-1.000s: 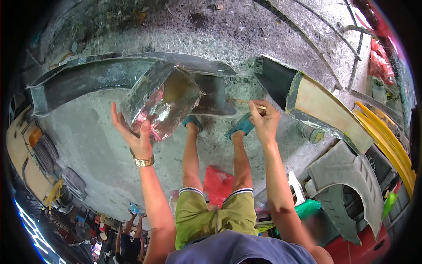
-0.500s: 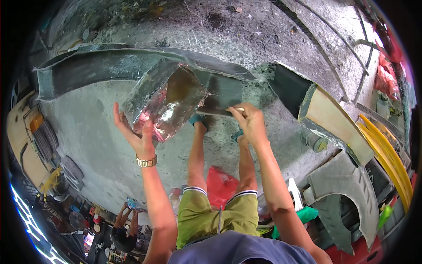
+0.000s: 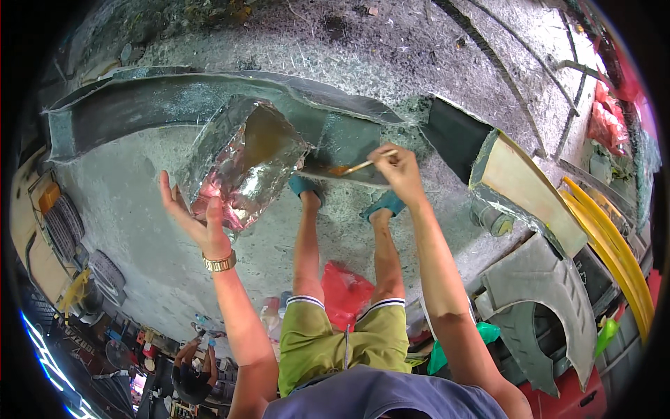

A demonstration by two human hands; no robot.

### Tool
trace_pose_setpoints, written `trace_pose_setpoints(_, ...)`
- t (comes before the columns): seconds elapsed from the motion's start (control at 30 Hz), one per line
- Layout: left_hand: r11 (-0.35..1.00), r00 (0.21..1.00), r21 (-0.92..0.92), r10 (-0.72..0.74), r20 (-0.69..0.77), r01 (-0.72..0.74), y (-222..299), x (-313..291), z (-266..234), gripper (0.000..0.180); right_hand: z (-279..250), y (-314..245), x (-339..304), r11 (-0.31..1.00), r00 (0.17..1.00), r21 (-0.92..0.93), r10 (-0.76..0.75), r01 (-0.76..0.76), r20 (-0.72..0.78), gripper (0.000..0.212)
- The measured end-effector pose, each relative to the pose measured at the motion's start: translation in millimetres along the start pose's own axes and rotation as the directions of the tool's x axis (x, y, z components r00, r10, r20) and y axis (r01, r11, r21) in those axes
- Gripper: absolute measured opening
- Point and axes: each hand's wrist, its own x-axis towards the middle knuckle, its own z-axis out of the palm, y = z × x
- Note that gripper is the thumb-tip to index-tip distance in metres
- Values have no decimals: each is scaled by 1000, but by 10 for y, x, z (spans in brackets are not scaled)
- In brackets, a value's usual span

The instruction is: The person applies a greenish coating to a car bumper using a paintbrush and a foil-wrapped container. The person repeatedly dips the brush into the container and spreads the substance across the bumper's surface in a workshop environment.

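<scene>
My left hand [image 3: 202, 227] cradles a crumpled foil-lined container [image 3: 255, 199] from its near left side, thumb over its edge and fingers spread along the outside. Brownish liquid [image 3: 269, 140] lies in the foil. To the right, my right hand [image 3: 399, 174] pinches the pale handle of a brush [image 3: 363, 165]. Its orange-brown bristles point left, over the lower edge of a long, dark, curved panel [image 3: 153, 108]; whether they touch it, I cannot tell. The container hides part of this panel.
A dark box-like piece with a beige side [image 3: 523, 185] lies to the right, near a can [image 3: 492, 218]. Beyond it are yellow curved strips [image 3: 607, 244] and a grey fender [image 3: 537, 279]. Tyres [image 3: 64, 216] stand at left; another person [image 3: 192, 373] is at lower left.
The brush has swung into view, its bristles now showing over the panel. My left hand and the container have shifted slightly left in the picture.
</scene>
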Motion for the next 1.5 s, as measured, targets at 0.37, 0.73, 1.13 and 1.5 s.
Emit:
trace_pose_setpoints(0.37, 1000, 998, -13, 10, 60, -9, 98, -49, 224, 89, -655, 370, -369, 983, 980, 140, 140, -120, -142, 8)
trace_pose_setpoints(0.73, 998, 990, -56, 34, 134, -27, 197, -61, 319, 81, -786, 6, -704, 1000, 935, -14, -23, 20, -353, 6)
trace_pose_setpoints(1.13, 998, 997, -60, -22, 72, 26, 333, -84, 360, 91, -461, -60, 81, 987, 983, -155, -71, 44, -168, 11)
trace_pose_setpoints(1.5, 998, 992, -18, 56, 113, -54, 243, -85, 287, 83, -511, 31, -299, 997, 887, 61, -19, 53, -461, 12)
